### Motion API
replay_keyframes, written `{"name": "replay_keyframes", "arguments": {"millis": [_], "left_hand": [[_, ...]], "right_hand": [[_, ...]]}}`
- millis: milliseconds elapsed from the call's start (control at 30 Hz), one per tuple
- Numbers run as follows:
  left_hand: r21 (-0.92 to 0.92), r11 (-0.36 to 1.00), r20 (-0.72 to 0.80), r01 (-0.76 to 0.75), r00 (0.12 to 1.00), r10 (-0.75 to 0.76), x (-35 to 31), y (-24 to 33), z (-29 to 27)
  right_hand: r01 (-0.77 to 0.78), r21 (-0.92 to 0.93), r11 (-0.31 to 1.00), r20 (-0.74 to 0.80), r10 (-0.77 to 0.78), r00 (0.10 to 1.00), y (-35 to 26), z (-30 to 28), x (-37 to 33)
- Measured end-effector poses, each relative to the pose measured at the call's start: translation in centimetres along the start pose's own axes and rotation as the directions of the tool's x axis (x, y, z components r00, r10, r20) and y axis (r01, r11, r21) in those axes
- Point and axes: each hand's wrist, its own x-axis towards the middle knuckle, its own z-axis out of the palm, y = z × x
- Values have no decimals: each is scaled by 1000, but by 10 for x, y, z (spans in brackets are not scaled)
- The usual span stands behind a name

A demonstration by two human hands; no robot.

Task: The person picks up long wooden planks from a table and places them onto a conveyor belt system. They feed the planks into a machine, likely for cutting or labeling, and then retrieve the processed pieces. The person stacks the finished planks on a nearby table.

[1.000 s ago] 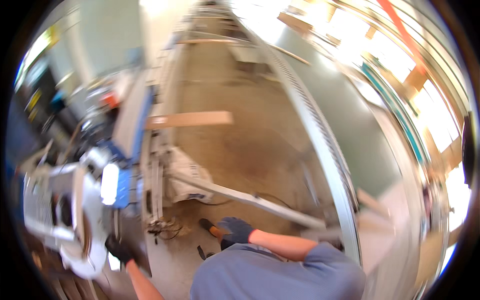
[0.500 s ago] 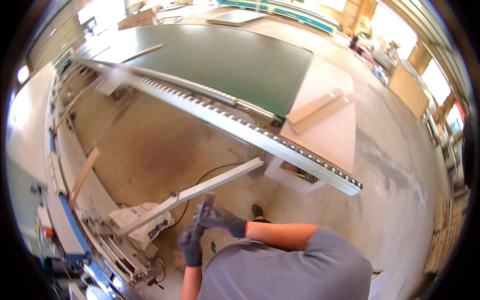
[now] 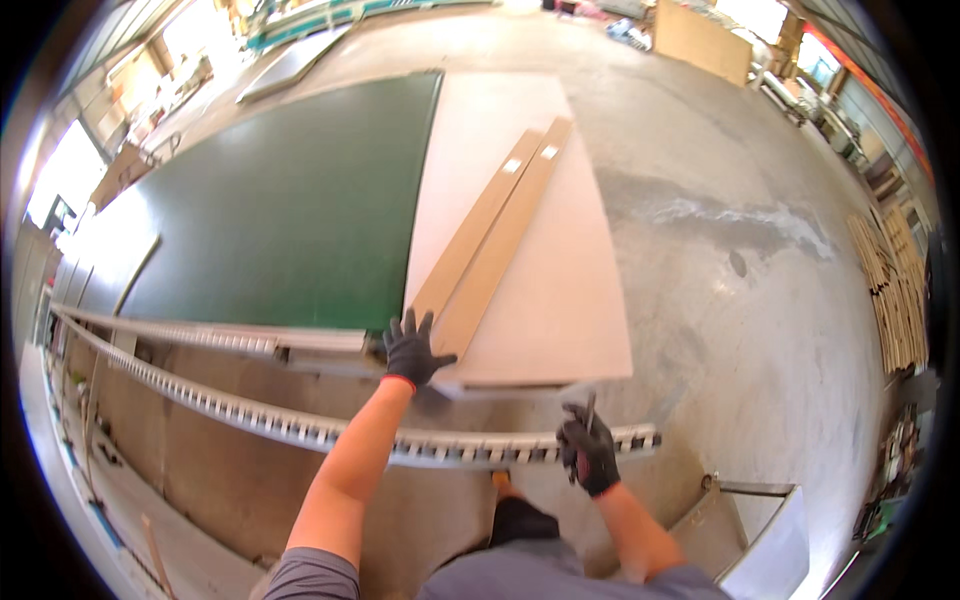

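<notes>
My left hand (image 3: 411,352), in a dark glove with a red cuff, stretches forward with its fingers spread. It is over the near ends of two long flat brown boards (image 3: 478,221); whether it presses on them I cannot tell. The boards lie side by side, slanting away, each with a small white label near its far end. A pale pinkish panel (image 3: 560,300) lies under them. My right hand (image 3: 588,452), gloved alike, is closed around a slim greyish tool (image 3: 591,403) that points up; its exact kind is too small to make out.
A wide green conveyor belt (image 3: 310,210) borders the panel on the left. A long roller rail (image 3: 500,448) crosses between me and the panel. At lower right stands a grey open-topped frame (image 3: 775,540). Stacked wooden strips (image 3: 888,300) are at far right on the concrete floor.
My hands were together in front of me and are now apart. The left has reached out to the boards; the right has kept the tool. My view has turned right, closer to the panel.
</notes>
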Motion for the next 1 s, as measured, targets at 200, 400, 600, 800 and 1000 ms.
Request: {"name": "replay_keyframes", "arguments": {"millis": [200, 400, 600, 800, 1000], "left_hand": [[32, 999, 43, -29, 999, 27, 91, 33, 80], [33, 994, -123, -106, 986, 109, 85, 29, 107], [-31, 999, -140, 40, 989, -43, 63, 64, 111], [-86, 994, -204, 68, 975, -85, 73, 65, 115], [-416, 909, -105, 23, 992, -73, 59, 61, 75]], "right_hand": [[41, 124, 991, -247, -9, 969, 6, -60, -1], [-63, 61, 996, -222, 75, 972, 16, -59, -7], [-51, 54, 997, -253, 63, 965, 31, -63, -3], [-2, -7, 1000, -284, 0, 959, 27, -52, -5], [58, -26, 998, -288, -63, 956, 19, -37, -4]]}}
